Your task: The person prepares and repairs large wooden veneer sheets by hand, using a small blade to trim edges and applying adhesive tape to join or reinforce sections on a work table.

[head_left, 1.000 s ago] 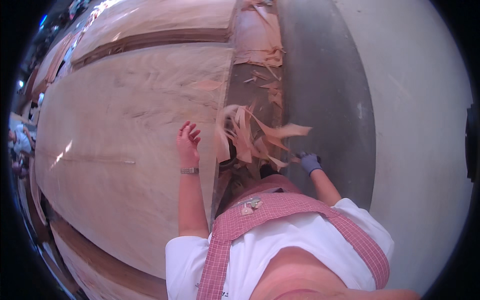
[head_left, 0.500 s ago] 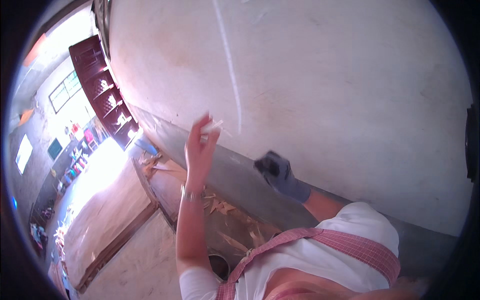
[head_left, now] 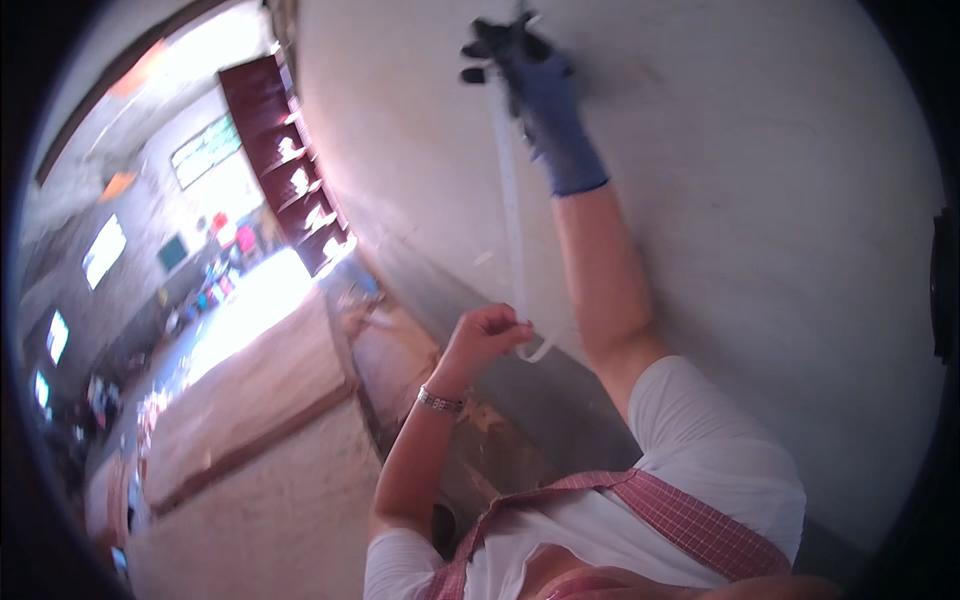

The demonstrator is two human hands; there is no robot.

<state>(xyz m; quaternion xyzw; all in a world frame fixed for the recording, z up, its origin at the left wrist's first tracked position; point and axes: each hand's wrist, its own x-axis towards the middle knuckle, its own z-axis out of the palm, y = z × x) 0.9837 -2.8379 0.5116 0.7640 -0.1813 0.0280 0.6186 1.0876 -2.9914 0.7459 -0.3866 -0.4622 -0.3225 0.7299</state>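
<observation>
A narrow white strip (head_left: 510,200), like tape, runs down the large pale wall surface (head_left: 780,230). Its lower end curls up in a loop by my bare left hand (head_left: 485,335), whose thumb and fingers pinch it. Higher up, at the strip's upper visible part, is my right hand (head_left: 540,90) in a blue-grey glove with dark fingertips. Those fingers are spread and lie over or against the strip; the fingertips are slightly blurred. A metal bracelet (head_left: 440,402) circles my left wrist.
Large wooden panels (head_left: 250,400) lie at the lower left. Torn brown scraps (head_left: 485,425) are on the floor below my left arm. A dark red shelf unit (head_left: 285,160) stands at the far left beside the wall surface, with a bright floor (head_left: 265,300) beyond.
My right hand has risen from beside my body to high on the wall surface. My left hand has moved right and down, now pinching the strip's looped lower end. The view has shifted.
</observation>
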